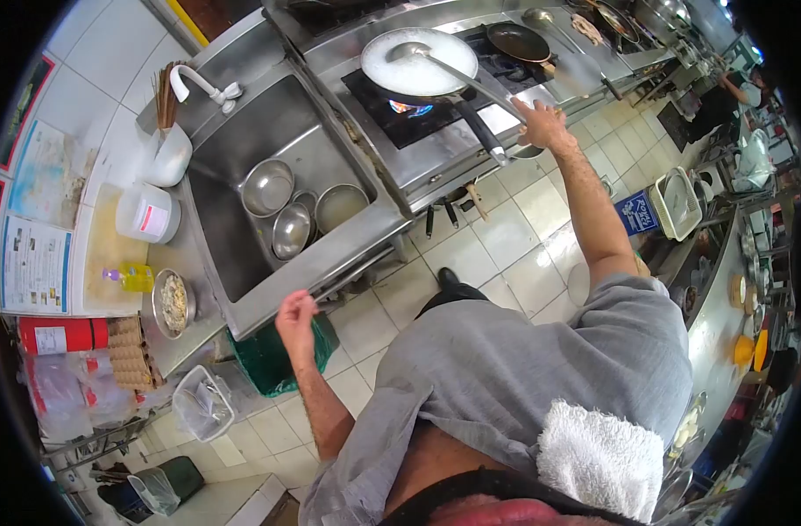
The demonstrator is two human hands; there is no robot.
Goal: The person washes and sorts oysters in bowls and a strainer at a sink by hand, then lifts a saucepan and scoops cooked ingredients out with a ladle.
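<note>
My right hand [542, 125] reaches over the stove's front edge, its fingers closed around the end of a long metal ladle [471, 81]. The ladle's bowl rests in a pan [419, 63] full of white, foamy liquid. Blue and orange flame shows beneath this pan, and its dark handle [479, 130] points toward me, below my right hand. Beside the sink's front edge hangs my left hand [297, 317], fingers loosely curled in, with nothing visible in them. Several metal bowls [268, 187] lie in the steel sink [230, 149].
A dark frying pan [518, 42] sits on the farther burner. Left of the sink are a white tub [150, 213], a yellow bottle [131, 278] and a bowl of pale food [172, 303]. A green-lined bin [278, 359] stands below the sink. Another person [747, 92] is far right.
</note>
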